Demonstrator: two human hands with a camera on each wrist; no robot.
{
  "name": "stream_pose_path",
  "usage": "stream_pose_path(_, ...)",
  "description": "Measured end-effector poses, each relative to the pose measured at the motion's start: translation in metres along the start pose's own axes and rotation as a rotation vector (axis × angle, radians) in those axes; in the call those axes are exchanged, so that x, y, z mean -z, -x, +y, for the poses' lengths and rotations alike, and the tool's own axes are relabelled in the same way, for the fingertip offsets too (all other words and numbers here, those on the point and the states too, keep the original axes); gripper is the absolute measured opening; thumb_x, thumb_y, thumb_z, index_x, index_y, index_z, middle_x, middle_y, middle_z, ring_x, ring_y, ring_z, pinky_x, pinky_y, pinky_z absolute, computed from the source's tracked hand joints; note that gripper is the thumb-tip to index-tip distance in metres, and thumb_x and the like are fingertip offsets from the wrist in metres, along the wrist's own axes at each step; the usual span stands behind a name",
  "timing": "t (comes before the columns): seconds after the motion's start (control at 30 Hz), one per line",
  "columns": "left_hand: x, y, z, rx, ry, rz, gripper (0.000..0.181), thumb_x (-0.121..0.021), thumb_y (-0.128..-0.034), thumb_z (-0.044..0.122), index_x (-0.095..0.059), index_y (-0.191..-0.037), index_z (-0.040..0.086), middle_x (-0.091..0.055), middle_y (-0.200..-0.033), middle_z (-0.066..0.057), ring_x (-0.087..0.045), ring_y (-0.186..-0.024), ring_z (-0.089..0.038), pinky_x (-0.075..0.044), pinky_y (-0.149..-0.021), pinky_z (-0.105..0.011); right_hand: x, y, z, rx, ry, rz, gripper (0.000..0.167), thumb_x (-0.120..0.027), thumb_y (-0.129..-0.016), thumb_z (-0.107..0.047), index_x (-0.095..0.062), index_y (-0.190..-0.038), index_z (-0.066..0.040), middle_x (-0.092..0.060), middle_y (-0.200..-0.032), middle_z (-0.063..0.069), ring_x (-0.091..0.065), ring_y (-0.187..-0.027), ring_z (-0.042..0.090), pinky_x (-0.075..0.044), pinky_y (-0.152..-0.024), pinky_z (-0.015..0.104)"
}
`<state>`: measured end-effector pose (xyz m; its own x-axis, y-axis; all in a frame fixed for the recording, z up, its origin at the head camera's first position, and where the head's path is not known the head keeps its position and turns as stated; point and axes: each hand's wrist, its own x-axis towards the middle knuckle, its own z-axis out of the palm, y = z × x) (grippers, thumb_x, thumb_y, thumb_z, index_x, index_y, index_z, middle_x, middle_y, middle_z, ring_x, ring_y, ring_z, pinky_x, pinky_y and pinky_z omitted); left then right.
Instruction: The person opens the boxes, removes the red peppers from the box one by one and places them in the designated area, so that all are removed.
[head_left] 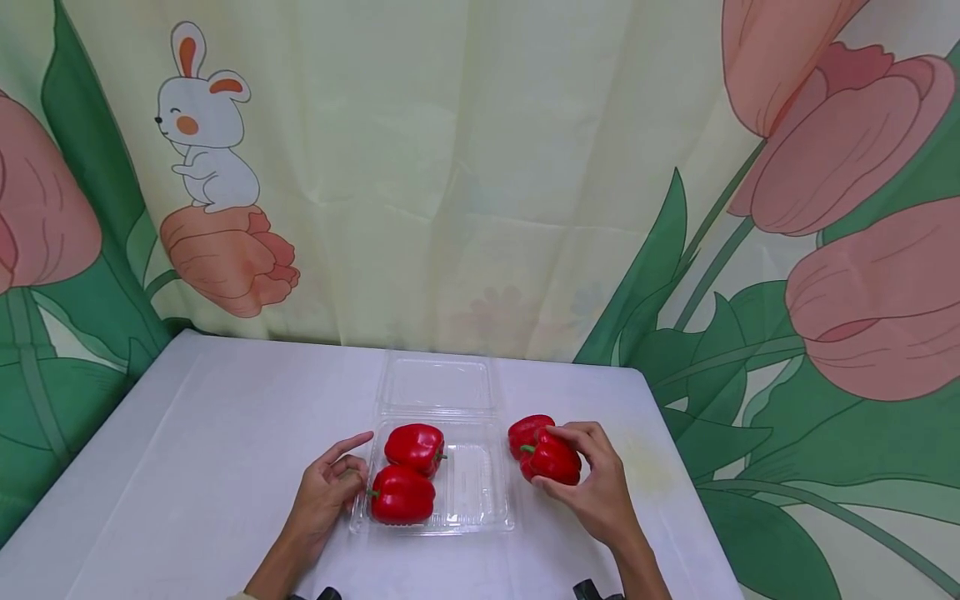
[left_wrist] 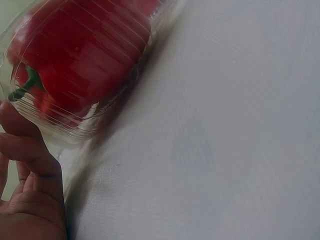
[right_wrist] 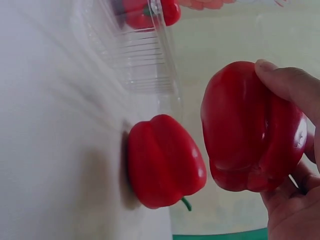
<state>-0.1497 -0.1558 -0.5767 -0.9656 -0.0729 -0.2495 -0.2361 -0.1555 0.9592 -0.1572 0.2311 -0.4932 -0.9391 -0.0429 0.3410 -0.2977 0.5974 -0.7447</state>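
My right hand (head_left: 600, 483) grips a red bell pepper (right_wrist: 252, 132), thumb and fingers on opposite sides, lifted off the table in the right wrist view. Close by, another red bell pepper (right_wrist: 165, 162) lies on the table, partly hidden behind the held one in the head view. A clear plastic clamshell box (head_left: 472, 492) lies open in the middle. Two red bell peppers sit in its left half, one farther back (head_left: 414, 448) and one nearer (head_left: 402, 496). Beside the box's left rim is my left hand (head_left: 324, 492), fingers loosely bent, index more extended; fingertips appear to touch the rim.
The box's transparent lid (head_left: 437, 385) lies folded back toward the rear edge. A white-covered table (head_left: 187, 467) carries everything. Behind it hangs a curtain (head_left: 465, 167) printed with a rabbit and tulips. Dark pieces of the wrist gear (head_left: 588, 589) show at the bottom edge.
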Motion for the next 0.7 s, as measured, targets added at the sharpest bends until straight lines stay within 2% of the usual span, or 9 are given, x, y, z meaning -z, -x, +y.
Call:
stream_pose_path(0.33, -0.001, 0.002, 0.001, -0.008, -0.011, 0.006, 0.064, -0.076, -0.0873, 0.004, -0.06, -0.147, 0.021, -0.07, -0.095, -0.005, -0.056, -0.064, -0.013, -0.052, -0.057, -0.021, -0.006, 0.02, 0.009, -0.071, 0.003, 0.011, 0.075, -0.103, -0.064, -0.021, -0.071, -0.131, -0.024, -0.061, -0.129, -0.005, -0.063, -0.123, 0.021, -0.064, -0.092, 0.044)
stream_pose_path(0.7, -0.001, 0.003, 0.001, -0.011, -0.005, 0.002, 0.064, -0.075, -0.0883, 0.003, -0.059, -0.148, 0.02, -0.069, -0.096, -0.007, -0.057, -0.067, -0.014, -0.051, -0.057, -0.021, -0.018, 0.032, 0.021, -0.139, 0.003, -0.016, 0.076, -0.103, -0.062, -0.023, -0.071, -0.131, -0.021, -0.061, -0.128, -0.005, -0.063, -0.122, 0.022, -0.065, -0.09, 0.041)
